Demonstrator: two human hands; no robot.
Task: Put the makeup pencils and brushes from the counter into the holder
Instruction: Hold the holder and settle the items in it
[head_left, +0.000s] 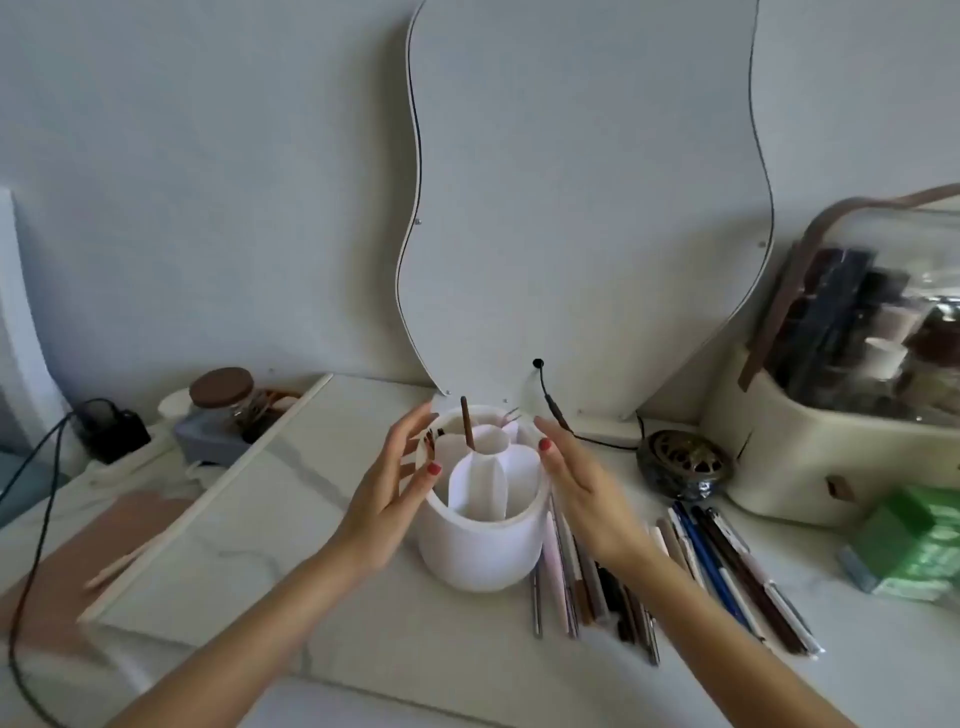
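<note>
A white round holder (480, 553) with inner dividers stands on the marble counter (291, 525). A brown pencil (468, 427) stands upright in a back compartment, with small dark items at the left rim. My left hand (397, 486) is at the holder's left side, fingers spread, thumb at the rim. My right hand (582, 486) is at its right side, fingers apart. Neither hand holds anything. Several pencils and brushes (587, 587) lie flat right of the holder, partly under my right forearm. A second row of pencils (732, 571) lies further right.
A wavy-edged mirror (582, 197) leans on the wall behind the holder, with a black cable (553, 405). A beige cosmetics case (852, 415), a round metal dish (683, 462) and a green box (909, 545) sit right. A jar (223, 400), a long stick (208, 499) and a black charger (111, 431) are left.
</note>
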